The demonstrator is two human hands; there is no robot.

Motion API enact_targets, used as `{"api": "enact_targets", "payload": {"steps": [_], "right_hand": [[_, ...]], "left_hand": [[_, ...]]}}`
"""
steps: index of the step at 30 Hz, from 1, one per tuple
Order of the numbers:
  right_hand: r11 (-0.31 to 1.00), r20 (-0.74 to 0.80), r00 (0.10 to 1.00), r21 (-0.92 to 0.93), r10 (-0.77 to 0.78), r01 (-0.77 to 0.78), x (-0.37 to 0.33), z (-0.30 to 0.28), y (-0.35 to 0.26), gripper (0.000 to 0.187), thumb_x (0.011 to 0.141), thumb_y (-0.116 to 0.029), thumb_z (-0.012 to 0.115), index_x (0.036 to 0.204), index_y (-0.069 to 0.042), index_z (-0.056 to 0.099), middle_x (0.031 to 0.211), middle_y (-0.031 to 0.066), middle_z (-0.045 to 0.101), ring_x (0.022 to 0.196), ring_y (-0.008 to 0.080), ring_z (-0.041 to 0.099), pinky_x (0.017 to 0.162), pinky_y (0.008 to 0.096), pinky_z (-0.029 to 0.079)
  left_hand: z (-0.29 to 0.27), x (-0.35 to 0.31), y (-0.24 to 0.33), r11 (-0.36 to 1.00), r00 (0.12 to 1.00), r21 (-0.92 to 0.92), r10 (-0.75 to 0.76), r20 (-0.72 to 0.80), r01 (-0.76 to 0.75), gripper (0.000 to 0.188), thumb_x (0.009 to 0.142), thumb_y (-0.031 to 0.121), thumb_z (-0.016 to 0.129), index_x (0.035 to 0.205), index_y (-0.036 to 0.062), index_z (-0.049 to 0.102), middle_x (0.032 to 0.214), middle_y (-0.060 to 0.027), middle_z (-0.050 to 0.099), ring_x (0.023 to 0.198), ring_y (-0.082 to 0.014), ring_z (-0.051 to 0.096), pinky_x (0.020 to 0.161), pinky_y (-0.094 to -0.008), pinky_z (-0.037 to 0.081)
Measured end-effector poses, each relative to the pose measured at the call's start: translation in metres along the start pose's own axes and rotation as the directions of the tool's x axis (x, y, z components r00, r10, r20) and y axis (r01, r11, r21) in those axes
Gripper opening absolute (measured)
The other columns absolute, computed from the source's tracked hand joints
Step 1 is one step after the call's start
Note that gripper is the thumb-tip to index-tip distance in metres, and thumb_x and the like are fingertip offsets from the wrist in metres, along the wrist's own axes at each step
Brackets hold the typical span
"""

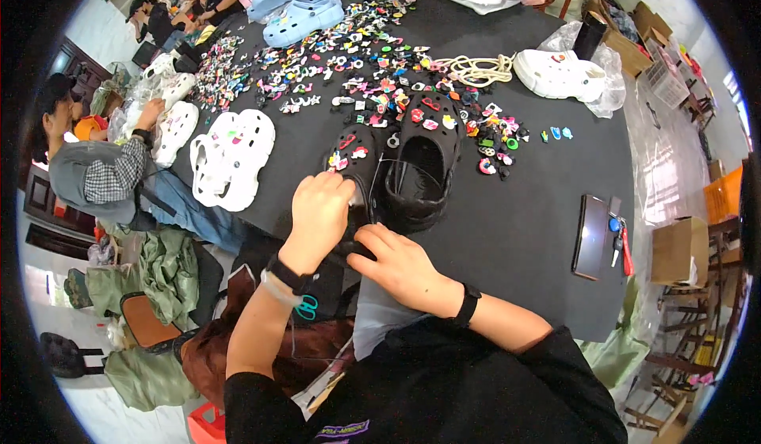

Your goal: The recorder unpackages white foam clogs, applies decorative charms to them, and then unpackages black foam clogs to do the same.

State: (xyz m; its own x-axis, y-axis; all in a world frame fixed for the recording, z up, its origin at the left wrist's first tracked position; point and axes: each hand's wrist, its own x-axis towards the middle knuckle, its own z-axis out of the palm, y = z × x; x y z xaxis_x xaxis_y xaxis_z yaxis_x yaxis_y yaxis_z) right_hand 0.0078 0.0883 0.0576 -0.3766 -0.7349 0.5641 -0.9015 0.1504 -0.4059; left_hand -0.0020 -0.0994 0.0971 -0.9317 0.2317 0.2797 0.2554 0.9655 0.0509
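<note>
In front of me a pair of black clogs lies on the table's near side, decorated with small charms. My left hand (pixel 319 210) is closed at the opening of the left black clog (pixel 353 147) and covers part of it. Fingers of my right hand (pixel 404 268) curl round the heel end of that same clog. What is under my fingertips is hidden. Close beside it, untouched, the right black clog (pixel 438 162) carries red, white and yellow charms on its toe. A thin pale thread runs between the two clogs.
Many loose shoe charms (pixel 372 51) cover the dark table (pixel 507 262). White clogs (pixel 238 155) lie left, blue clogs (pixel 305 20) farther back, another white clog (pixel 559 75) right, near a pale cord bundle (pixel 479 70). A phone (pixel 590 236) and keys (pixel 618 246) lie right. Other people work around the table.
</note>
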Motion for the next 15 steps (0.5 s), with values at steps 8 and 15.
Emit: {"api": "enact_targets", "payload": {"steps": [8,15], "right_hand": [[0.953,-0.066,0.964,-0.147,0.258,-0.265,-0.021,-0.063,0.023,0.051,0.061,-0.012,0.075,0.11,-0.011,0.061,0.131,0.0147,0.05,0.118,0.032,0.05,0.094,0.0437,0.042],[0.955,0.2,0.973,-0.292,0.115,-0.052,-0.003,-0.066,0.05,0.035,0.062,-0.013,0.075,0.095,-0.02,0.065,0.128,0.0084,0.05,0.12,0.0304,0.046,0.104,0.0485,0.034]], "left_hand": [[-0.031,-0.043,0.014,0.973,0.972,-0.218,-0.124,-0.2,0.079,0.034,0.074,0.023,0.073,0.102,0.0067,0.064,0.094,-0.0072,0.062,0.093,-0.0266,0.057,0.084,-0.0391,0.039],[-0.007,-0.058,0.045,0.987,0.999,-0.151,-0.049,-0.009,0.047,0.049,0.062,0.022,0.079,0.104,0.0082,0.058,0.091,-0.006,0.057,0.093,-0.0249,0.053,0.087,-0.0413,0.032]]}}
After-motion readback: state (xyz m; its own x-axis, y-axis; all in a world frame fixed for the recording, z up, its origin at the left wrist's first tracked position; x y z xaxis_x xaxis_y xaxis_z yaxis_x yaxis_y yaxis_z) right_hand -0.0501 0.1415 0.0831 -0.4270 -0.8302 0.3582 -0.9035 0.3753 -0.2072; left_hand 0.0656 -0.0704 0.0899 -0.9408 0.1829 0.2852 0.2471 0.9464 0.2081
